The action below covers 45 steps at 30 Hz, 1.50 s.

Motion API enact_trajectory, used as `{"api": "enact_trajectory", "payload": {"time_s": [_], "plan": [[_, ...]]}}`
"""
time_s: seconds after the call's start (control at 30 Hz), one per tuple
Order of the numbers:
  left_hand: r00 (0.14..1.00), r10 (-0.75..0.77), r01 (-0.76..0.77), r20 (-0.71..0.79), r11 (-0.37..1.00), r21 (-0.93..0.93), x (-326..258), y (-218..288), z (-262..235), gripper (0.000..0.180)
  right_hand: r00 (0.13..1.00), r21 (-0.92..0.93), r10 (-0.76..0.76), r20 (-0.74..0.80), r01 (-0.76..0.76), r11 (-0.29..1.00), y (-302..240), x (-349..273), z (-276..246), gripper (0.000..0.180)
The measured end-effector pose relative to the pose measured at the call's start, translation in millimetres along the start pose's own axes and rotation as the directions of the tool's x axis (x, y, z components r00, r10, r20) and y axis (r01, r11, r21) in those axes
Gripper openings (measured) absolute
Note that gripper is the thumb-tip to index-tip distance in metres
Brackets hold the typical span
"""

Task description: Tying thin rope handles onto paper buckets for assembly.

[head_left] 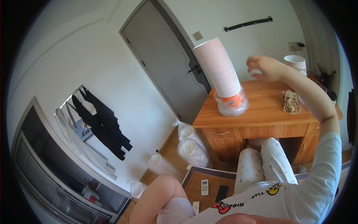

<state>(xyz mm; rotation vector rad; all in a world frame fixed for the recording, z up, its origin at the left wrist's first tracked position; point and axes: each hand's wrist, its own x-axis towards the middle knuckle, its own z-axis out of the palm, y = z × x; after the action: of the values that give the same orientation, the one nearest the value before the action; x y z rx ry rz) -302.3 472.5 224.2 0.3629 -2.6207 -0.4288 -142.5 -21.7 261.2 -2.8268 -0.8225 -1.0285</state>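
My right hand [264, 68] is raised over the desk, beside a tall stack of paper cups [220, 71]. Its fingers are loosely curled and apart, with nothing seen in them. The cups are white with thin reddish lines, nested mouth up; an orange part [233, 100] shows low on the stack. Crumpled clear plastic [231, 108] gathers round the base. Right of it lies a tan bundle of stringy strands [291, 101]. A shorter cup stack [295, 63], with tan strands round it, stands farther back. My left hand is out of view; skin at the bottom edge is unclear.
The wooden desk [261, 91] has drawers below. Clear bags of cups [192, 151] and a white cylindrical bundle [160, 164] stand on the floor to the left. A white remote [204, 187] and a dark phone [222, 194] lie on a brown mat. A grey door [164, 63] is behind.
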Motion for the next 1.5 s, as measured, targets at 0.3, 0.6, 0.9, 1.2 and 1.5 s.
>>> {"api": "enact_trajectory", "payload": {"time_s": [0.3, 0.6, 0.9, 1.2, 1.5], "plan": [[0.866, -0.488, 0.473, 0.11, 0.726, -0.499, -61, -125, -25, 0.014, 0.9, -0.158, 0.196, -0.389, -0.275, 0.948, 96, 153, 56, 0.025], [-0.225, -0.88, 0.94, -0.418, -0.083, -0.332, -275, -367, 251, 0.079, 0.946, -0.29, 0.154, -0.285, -0.239, 0.927, 128, 232, 83, 0.022], [-0.598, -0.565, 0.752, -0.568, -0.64, -0.156, -222, -416, 251, 0.08, 0.994, -0.376, -0.102, -0.044, 0.078, 0.923, 155, 222, 59, 0.018], [-0.722, -0.627, 0.688, -0.292, -0.695, -0.208, -275, -461, 197, 0.089, 0.937, -0.537, -0.345, -0.058, 0.262, 0.802, 171, 232, 56, 0.012], [-0.737, -0.636, 0.675, -0.228, -0.704, -0.221, -282, -472, 188, 0.083, 0.922, -0.655, -0.38, 0.069, 0.33, 0.68, 169, 251, 43, 0.008]]}}
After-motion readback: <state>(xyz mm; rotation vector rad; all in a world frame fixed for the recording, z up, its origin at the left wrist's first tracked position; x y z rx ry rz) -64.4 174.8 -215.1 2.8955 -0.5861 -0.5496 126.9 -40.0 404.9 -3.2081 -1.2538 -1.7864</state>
